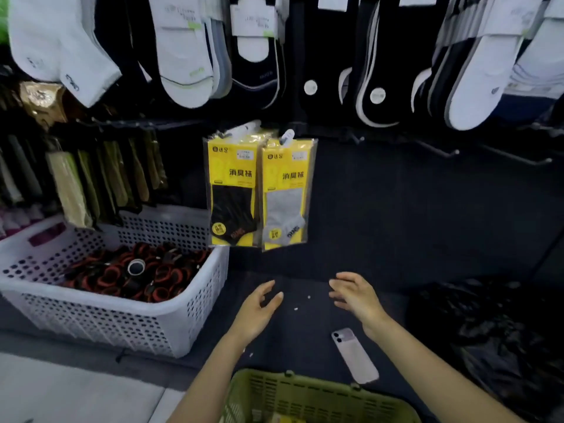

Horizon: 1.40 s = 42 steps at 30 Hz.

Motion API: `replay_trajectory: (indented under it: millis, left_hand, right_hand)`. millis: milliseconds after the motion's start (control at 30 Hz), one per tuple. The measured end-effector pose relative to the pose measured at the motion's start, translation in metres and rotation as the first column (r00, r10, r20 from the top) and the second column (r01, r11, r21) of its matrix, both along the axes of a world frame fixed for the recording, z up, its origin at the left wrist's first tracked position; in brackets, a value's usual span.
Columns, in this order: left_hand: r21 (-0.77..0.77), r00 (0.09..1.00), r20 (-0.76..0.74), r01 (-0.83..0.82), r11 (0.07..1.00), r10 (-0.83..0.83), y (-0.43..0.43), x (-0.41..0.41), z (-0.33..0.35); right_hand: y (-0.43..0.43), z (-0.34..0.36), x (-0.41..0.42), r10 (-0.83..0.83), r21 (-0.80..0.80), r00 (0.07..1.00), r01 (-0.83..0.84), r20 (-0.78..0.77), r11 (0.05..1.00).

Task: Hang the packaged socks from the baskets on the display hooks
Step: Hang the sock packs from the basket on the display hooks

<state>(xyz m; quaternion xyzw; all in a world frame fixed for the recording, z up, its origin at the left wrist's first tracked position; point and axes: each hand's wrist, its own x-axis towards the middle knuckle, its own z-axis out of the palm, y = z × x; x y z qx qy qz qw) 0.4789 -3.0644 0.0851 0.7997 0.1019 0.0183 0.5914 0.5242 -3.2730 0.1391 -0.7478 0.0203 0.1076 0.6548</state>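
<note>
Two yellow sock packs are hanging side by side from hooks in the middle of the dark display wall. The black-sock pack (233,190) is hanging on the left. The grey-sock pack (287,193) is touching its right edge and slightly overlapping it.

I am holding both hands in the air below these packs, over the dark shelf. My left hand (259,309) is gripping nothing, with its fingers relaxed, slightly bent and loosely spread. My right hand (355,296) is also gripping nothing, with its fingers lying loosely apart and pointing left towards the other hand. The two hands are not touching.

The green basket (305,381) is sitting nearest me, between my forearms. Something yellow is showing inside it, but I cannot tell what. A phone (354,355) is lying face down on the shelf just under my right wrist.

The white basket (106,322) is sitting to the left, filled with black and red items. Bare hooks (439,148) are projecting from the wall to the right of the packs. Loose white socks (183,56) and dark ones are hanging along the top row.
</note>
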Motion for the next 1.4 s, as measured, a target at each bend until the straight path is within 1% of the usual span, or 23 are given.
replay_trajectory:
  millis: [67, 167, 233, 300, 333, 367, 433, 467, 500, 567, 633, 700, 767, 833, 900, 1000, 1033, 1100, 1200, 1267, 1400]
  left_hand:
    - [0.008, 0.996, -0.085, 0.019, 1.0, -0.018, -0.01, -0.014, -0.027]
    - [-0.041, 0.976, -0.219, 0.007, 0.999, -0.015, -0.032, -0.041, -0.068]
    - [-0.039, 0.952, -0.306, -0.03, 0.999, 0.017, -0.051, -0.063, -0.099]
    - [-0.036, 0.924, -0.38, -0.061, 0.998, 0.043, -0.068, -0.087, -0.128]
    - [-0.042, 0.908, -0.414, -0.082, 0.996, 0.057, -0.074, -0.099, -0.144]
    - [-0.048, 0.892, -0.446, -0.101, 0.994, 0.069, -0.079, -0.111, -0.159]
    - [-0.058, 0.864, -0.499, -0.114, 0.992, 0.07, -0.079, -0.133, -0.181]
    - [-0.071, 0.855, -0.514, -0.123, 0.99, 0.069, -0.077, -0.142, -0.189]
    - [-0.083, 0.846, -0.526, -0.148, 0.986, 0.083, -0.074, -0.147, -0.194]
    - [-0.088, 0.816, -0.563, -0.216, 0.972, 0.13, -0.069, -0.15, -0.201]
    - [-0.072, 0.781, -0.604, -0.254, 0.965, 0.16, -0.068, -0.145, -0.204]
    - [-0.01, 0.742, -0.647, -0.238, 0.971, 0.175, -0.07, -0.137, -0.206]
    - [0.043, 0.692, -0.702, -0.194, 0.98, 0.168, -0.072, -0.13, -0.21]
    - [0.041, 0.665, -0.735, -0.157, 0.987, 0.136, -0.072, -0.125, -0.216]
    - [0.037, 0.661, -0.74, -0.143, 0.989, 0.123, -0.07, -0.122, -0.221]
    - [0.1, 0.658, -0.739, -0.11, 0.989, 0.148, -0.063, -0.118, -0.228]
    - [0.093, 0.657, -0.736, -0.141, 0.986, 0.164, -0.062, -0.116, -0.23]
    - [0.031, 0.664, -0.722, -0.251, 0.967, 0.196, -0.063, -0.111, -0.235]
    - [-0.016, 0.646, -0.722, -0.375, 0.927, 0.249, -0.064, -0.106, -0.241]
    - [-0.048, 0.637, -0.729, -0.413, 0.91, 0.251, -0.063, -0.104, -0.245]
    - [-0.062, 0.606, -0.76, -0.428, 0.902, 0.236, -0.058, -0.104, -0.248]
  right_hand:
    - [-0.023, -0.041, -0.02, 0.074, -0.091, 0.987, -0.088, -0.146, 0.992]
    - [-0.055, -0.109, -0.053, 0.182, -0.181, 0.906, -0.267, -0.383, 0.947]
    - [-0.07, -0.154, -0.077, 0.205, -0.194, 0.836, -0.344, -0.509, 0.919]
    - [-0.079, -0.192, -0.098, 0.193, -0.223, 0.788, -0.384, -0.585, 0.896]
    - [-0.083, -0.206, -0.107, 0.171, -0.242, 0.786, -0.377, -0.595, 0.894]
    - [-0.088, -0.219, -0.115, 0.125, -0.27, 0.803, -0.336, -0.582, 0.902]
    - [-0.097, -0.238, -0.128, -0.066, -0.379, 0.867, -0.146, -0.494, 0.914]
    - [-0.101, -0.244, -0.131, -0.17, -0.443, 0.882, -0.048, -0.44, 0.895]
    - [-0.105, -0.248, -0.133, -0.237, -0.477, 0.883, 0.017, -0.405, 0.879]
    - [-0.108, -0.254, -0.13, -0.289, -0.473, 0.856, 0.059, -0.429, 0.879]
    - [-0.107, -0.26, -0.123, -0.289, -0.429, 0.803, 0.047, -0.521, 0.902]
    - [-0.104, -0.267, -0.117, -0.262, -0.368, 0.743, 0.023, -0.616, 0.93]
    - [-0.101, -0.278, -0.113, -0.248, -0.299, 0.685, 0.046, -0.685, 0.953]
    - [-0.098, -0.287, -0.108, -0.257, -0.28, 0.659, 0.073, -0.707, 0.957]
    - [-0.096, -0.295, -0.103, -0.269, -0.287, 0.649, 0.08, -0.712, 0.954]
    - [-0.093, -0.304, -0.093, -0.295, -0.309, 0.621, 0.088, -0.726, 0.947]
    - [-0.093, -0.307, -0.09, -0.301, -0.313, 0.604, 0.09, -0.737, 0.946]
    - [-0.094, -0.31, -0.085, -0.292, -0.297, 0.564, 0.085, -0.772, 0.951]
    - [-0.096, -0.313, -0.079, -0.255, -0.258, 0.524, 0.069, -0.813, 0.964]
    - [-0.097, -0.313, -0.078, -0.234, -0.24, 0.517, 0.056, -0.824, 0.969]
    - [-0.1, -0.307, -0.08, -0.182, -0.19, 0.513, 0.036, -0.839, 0.981]
